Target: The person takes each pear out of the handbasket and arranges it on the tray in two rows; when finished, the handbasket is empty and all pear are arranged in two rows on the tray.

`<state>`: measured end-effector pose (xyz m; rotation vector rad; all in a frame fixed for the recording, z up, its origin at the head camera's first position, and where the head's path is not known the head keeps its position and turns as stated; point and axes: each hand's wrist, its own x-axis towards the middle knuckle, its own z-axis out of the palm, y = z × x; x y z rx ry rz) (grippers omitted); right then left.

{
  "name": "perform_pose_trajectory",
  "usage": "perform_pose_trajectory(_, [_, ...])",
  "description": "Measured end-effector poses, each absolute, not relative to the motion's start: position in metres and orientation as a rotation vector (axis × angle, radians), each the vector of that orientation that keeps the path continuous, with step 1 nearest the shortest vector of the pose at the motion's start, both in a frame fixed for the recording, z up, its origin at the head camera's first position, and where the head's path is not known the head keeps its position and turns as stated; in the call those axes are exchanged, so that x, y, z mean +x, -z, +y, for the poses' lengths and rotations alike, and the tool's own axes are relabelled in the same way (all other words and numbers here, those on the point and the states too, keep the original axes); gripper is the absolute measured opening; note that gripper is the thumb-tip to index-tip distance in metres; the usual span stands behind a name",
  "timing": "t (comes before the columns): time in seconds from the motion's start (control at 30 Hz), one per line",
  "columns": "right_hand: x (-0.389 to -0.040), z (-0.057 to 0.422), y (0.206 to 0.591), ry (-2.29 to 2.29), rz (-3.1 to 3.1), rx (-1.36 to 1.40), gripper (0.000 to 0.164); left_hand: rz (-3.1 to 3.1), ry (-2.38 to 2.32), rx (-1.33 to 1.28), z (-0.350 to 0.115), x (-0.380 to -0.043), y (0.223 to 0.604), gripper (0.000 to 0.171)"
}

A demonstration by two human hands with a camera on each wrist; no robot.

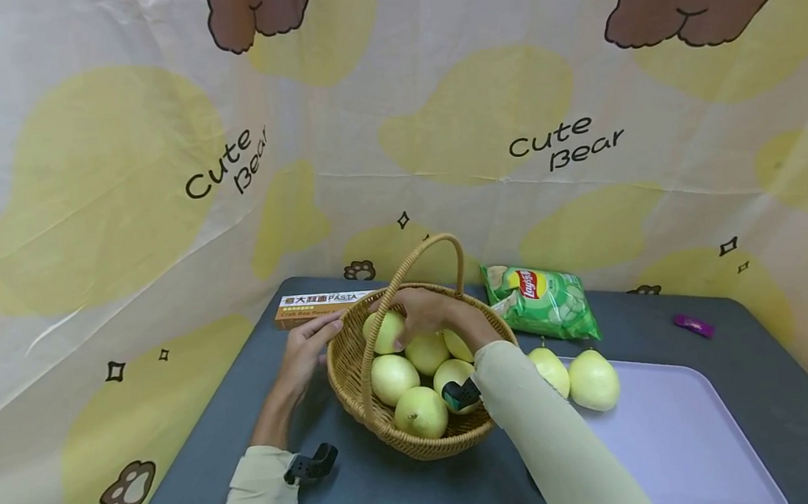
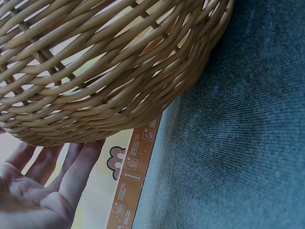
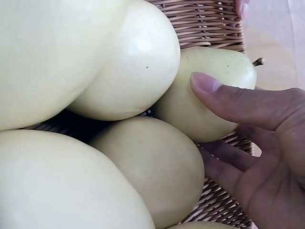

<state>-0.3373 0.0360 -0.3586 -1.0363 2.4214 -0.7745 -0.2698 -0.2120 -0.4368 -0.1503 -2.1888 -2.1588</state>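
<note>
A wicker basket (image 1: 419, 447) with a tall arched handle holds several pale yellow-green pears (image 1: 421, 413). My right hand (image 1: 423, 311) reaches under the handle into it and grips a pear (image 3: 205, 95) near the far left wall. In the right wrist view the thumb lies across this pear, its fingers on the far side. My left hand (image 1: 307, 353) holds the basket's left rim. Seen from the left wrist, the left fingers (image 2: 78, 171) reach behind the wicker rim, their tips hidden.
Two more pears (image 1: 594, 380) sit at the far left edge of a lilac tray (image 1: 682, 436) on the right. Behind the basket lie a pasta box (image 1: 302, 311) and a green chip bag (image 1: 547, 304). A small purple packet (image 1: 694, 326) lies at the far right.
</note>
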Motion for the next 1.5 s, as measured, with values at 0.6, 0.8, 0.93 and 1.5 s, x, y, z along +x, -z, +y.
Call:
perform_pose_trajectory(0.6, [-0.324,0.059,0.338,0.864,2.453,-0.963,0.060,-2.214,2.126,-0.170,-0.210,-0.270,0.437,0.047])
perform_pose_trajectory(0.8, [-0.311,0.076,0.322,0.902,2.480,-0.955,0.063,-2.213,2.130,-0.170,-0.211,-0.270,0.437,0.047])
perform_pose_trajectory(0.93, [-0.303,0.087,0.318,0.934,2.484,-0.951,0.069,-2.219,2.128,-0.161,-0.212,-0.270,0.437,0.048])
perform_pose_trajectory(1.5, [-0.261,0.134,0.321,1.097,2.526,-0.936,0.067,-2.230,2.109,-0.155,-0.213,-0.269,0.437,0.047])
